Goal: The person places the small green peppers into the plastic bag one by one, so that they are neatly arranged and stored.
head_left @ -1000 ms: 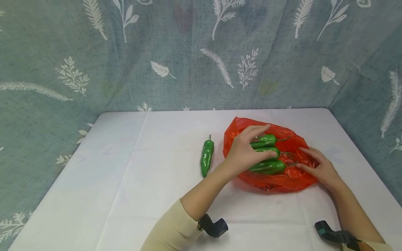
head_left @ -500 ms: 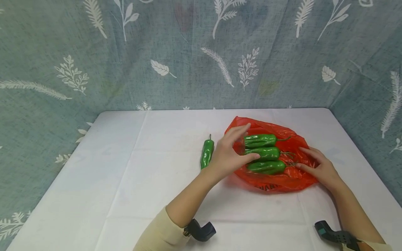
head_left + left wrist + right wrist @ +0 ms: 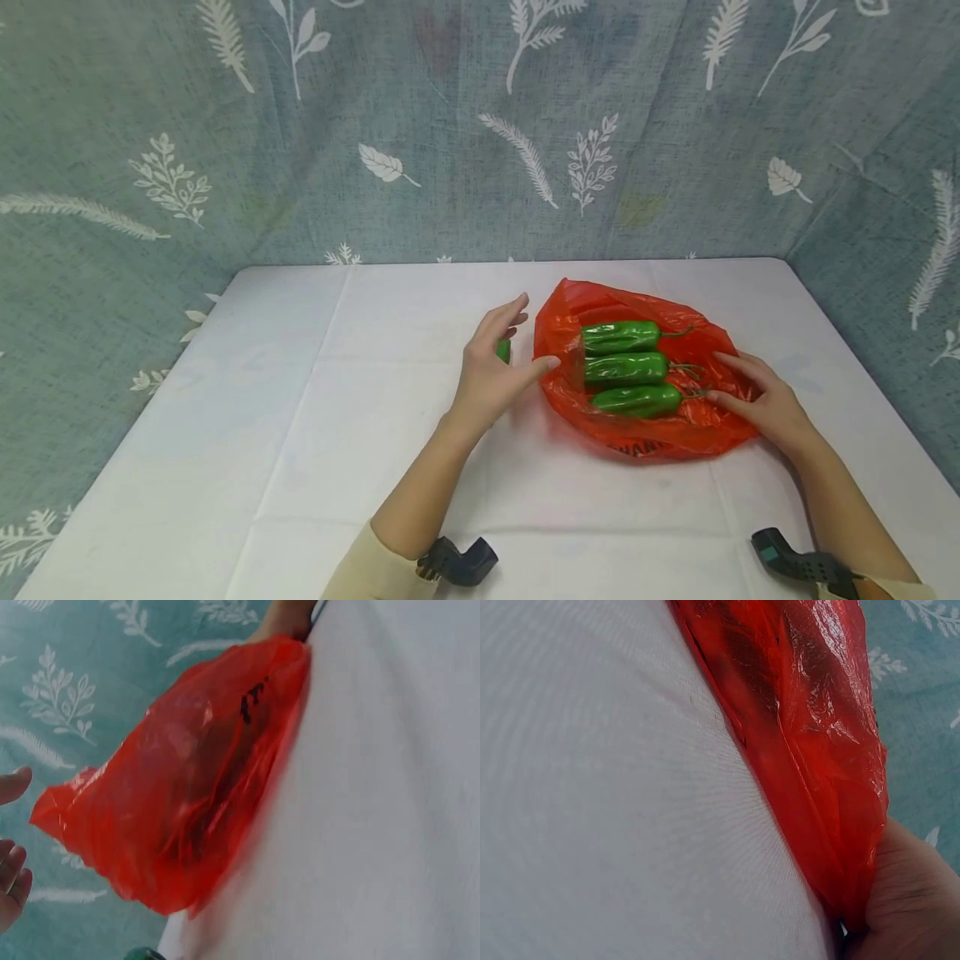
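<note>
In the head view a red plastic bag [image 3: 566,342] lies with its mouth facing up and to the right. Three green peppers [image 3: 626,367] are in it side by side, stems to the right. My left hand [image 3: 487,375] is just left of the bag, thumb and fingers spread apart, over a lone green pepper [image 3: 504,350] that it mostly hides. Whether it touches that pepper cannot be seen. My right hand [image 3: 772,408] rests at the bag's right rim, thumb and fingers apart and reaching over it. In the right wrist view, red plastic [image 3: 825,787] hides its fingertips.
A white cloth [image 3: 300,467] covers the table. Behind and beside it hangs a blue-green curtain [image 3: 420,217] with white leaf prints. Each wrist carries a black camera mount, the left mount [image 3: 461,562] and the right mount [image 3: 802,562].
My left hand has moved left, away from the peppers in the bag, to the lone pepper on the table. My right hand and the bag have stayed in place.
</note>
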{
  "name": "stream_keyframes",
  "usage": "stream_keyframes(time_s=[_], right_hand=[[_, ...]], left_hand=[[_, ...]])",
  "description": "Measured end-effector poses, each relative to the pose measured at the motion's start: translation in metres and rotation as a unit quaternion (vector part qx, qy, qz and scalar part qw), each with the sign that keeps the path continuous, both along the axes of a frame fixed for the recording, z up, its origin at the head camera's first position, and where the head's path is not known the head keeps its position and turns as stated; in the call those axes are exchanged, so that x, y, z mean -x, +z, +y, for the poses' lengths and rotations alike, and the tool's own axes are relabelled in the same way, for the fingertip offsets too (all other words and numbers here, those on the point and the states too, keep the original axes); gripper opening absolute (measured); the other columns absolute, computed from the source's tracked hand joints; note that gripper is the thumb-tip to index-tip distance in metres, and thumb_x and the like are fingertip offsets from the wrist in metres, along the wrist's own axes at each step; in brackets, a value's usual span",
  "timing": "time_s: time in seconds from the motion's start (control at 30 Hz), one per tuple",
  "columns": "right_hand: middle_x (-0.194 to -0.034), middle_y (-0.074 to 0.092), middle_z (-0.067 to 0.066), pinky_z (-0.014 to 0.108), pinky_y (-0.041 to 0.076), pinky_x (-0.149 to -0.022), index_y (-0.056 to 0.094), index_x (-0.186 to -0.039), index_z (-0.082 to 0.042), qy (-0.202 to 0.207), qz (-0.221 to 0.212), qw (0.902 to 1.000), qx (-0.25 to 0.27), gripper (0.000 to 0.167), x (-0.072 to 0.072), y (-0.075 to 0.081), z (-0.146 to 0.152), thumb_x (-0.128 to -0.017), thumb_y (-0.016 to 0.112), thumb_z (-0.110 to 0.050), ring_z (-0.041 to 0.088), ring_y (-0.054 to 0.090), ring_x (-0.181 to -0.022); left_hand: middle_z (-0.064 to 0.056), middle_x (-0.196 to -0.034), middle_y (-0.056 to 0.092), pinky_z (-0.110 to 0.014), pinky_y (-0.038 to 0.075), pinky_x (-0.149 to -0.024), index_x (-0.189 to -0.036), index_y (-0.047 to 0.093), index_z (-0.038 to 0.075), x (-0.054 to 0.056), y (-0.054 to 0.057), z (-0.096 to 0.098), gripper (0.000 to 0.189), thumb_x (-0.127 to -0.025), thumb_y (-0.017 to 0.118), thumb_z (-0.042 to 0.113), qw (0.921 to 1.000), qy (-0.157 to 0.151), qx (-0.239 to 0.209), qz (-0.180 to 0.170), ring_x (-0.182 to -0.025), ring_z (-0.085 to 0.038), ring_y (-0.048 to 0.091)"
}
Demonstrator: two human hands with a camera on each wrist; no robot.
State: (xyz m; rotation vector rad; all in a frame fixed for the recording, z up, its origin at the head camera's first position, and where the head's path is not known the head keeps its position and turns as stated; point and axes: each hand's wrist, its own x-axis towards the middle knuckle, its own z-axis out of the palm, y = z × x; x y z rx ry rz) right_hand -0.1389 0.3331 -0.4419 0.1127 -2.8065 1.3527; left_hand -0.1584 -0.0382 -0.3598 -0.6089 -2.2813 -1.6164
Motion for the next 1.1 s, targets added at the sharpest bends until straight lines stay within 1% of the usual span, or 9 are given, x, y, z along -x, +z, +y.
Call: stream_keyframes(time_s=[0.07,0.2,0.3,0.33,0.5,0.6,0.7,0.87,1.1], right_hand=[[-0.148,0.023,0.029,0.073,0.025,-0.095,0.036,-0.144,-0.004,-0.001,0.0,1.0,0.0,0.069,0.0,0.0,0.0,-0.087,0.068,-0.025,0.053,0.018,-0.134],[-0.149,0.022,0.029,0.073,0.026,-0.095,0.036,-0.144,-0.005,-0.003,-0.005,1.0,-0.001,0.069,0.001,0.0,0.0,-0.087,0.068,-0.026,0.052,0.017,-0.134],[-0.149,0.022,0.029,0.073,0.027,-0.094,0.035,-0.144,-0.005,-0.002,-0.005,1.0,-0.002,0.069,0.001,-0.001,0.0,-0.087,0.068,-0.025,0.052,0.018,-0.134],[-0.149,0.022,0.029,0.073,0.027,-0.094,0.035,-0.144,-0.005,-0.001,-0.005,1.0,-0.002,0.069,0.001,-0.001,0.0,-0.087,0.068,-0.025,0.052,0.018,-0.134],[-0.149,0.022,0.029,0.073,0.026,-0.095,0.035,-0.144,-0.005,0.001,-0.004,1.0,0.0,0.069,0.002,-0.001,0.001,-0.087,0.068,-0.025,0.052,0.018,-0.134],[-0.149,0.022,0.029,0.073,0.024,-0.096,0.035,-0.145,-0.005,0.002,-0.003,1.0,0.003,0.069,0.002,-0.001,0.001,-0.087,0.068,-0.024,0.052,0.017,-0.134],[-0.148,0.023,0.029,0.073,0.022,-0.097,0.036,-0.144,-0.004,0.004,0.003,1.0,0.005,0.068,0.001,-0.001,0.002,-0.087,0.068,-0.023,0.052,0.017,-0.134],[-0.148,0.025,0.027,0.073,0.021,-0.099,0.037,-0.143,-0.004,0.007,0.013,0.9999,0.008,0.067,0.001,-0.001,0.002,-0.087,0.069,-0.022,0.05,0.018,-0.135],[-0.147,0.025,0.029,0.073,0.022,-0.098,0.037,-0.143,-0.003,0.01,0.016,0.9998,0.008,0.067,0.0,-0.003,0.003,-0.087,0.068,-0.021,0.052,0.019,-0.133]], left_hand=[[-0.002,-0.131,0.053,-0.038,0.046,-0.098,-0.14,0.047,0.015,0.003,-0.003,-0.005,0.076,-0.073,0.082,0.016,0.9998,0.013,-0.013,-0.004,-0.117,-0.021,0.053],[-0.005,-0.132,0.054,-0.038,0.045,-0.099,-0.139,0.048,0.012,0.007,-0.002,-0.013,0.075,-0.072,0.082,0.009,0.9988,0.032,-0.033,-0.017,-0.118,-0.021,0.053],[-0.004,-0.133,0.053,-0.036,0.043,-0.101,-0.139,0.047,0.012,0.01,-0.003,-0.018,0.075,-0.072,0.081,0.007,0.9976,0.047,-0.031,-0.04,-0.119,-0.019,0.052],[-0.002,-0.134,0.053,-0.036,0.043,-0.101,-0.14,0.047,0.013,0.014,-0.009,-0.02,0.076,-0.072,0.081,0.009,0.9974,0.05,-0.03,-0.042,-0.119,-0.018,0.052],[-0.002,-0.139,0.049,-0.038,0.041,-0.103,-0.142,0.043,0.015,0.021,-0.02,-0.024,0.078,-0.074,0.081,0.014,0.9936,0.064,-0.02,-0.09,-0.123,-0.017,0.048],[-0.001,-0.141,0.046,-0.038,0.04,-0.104,-0.144,0.041,0.018,0.026,-0.029,-0.023,0.079,-0.075,0.08,0.017,0.99,0.073,0.001,-0.121,-0.125,-0.018,0.046],[-0.003,-0.141,0.045,-0.04,0.039,-0.105,-0.144,0.041,0.017,0.029,-0.037,-0.022,0.079,-0.075,0.08,0.019,0.9884,0.079,0.008,-0.13,-0.127,-0.02,0.045],[-0.007,-0.14,0.046,-0.043,0.038,-0.105,-0.143,0.043,0.014,0.032,-0.045,-0.021,0.078,-0.074,0.08,0.017,0.9874,0.094,-0.005,-0.128,-0.126,-0.024,0.045],[-0.008,-0.144,0.04,-0.045,0.036,-0.107,-0.146,0.038,0.015,0.034,-0.059,-0.022,0.083,-0.074,0.08,0.021,0.979,0.088,0.032,-0.181,-0.131,-0.027,0.04]])
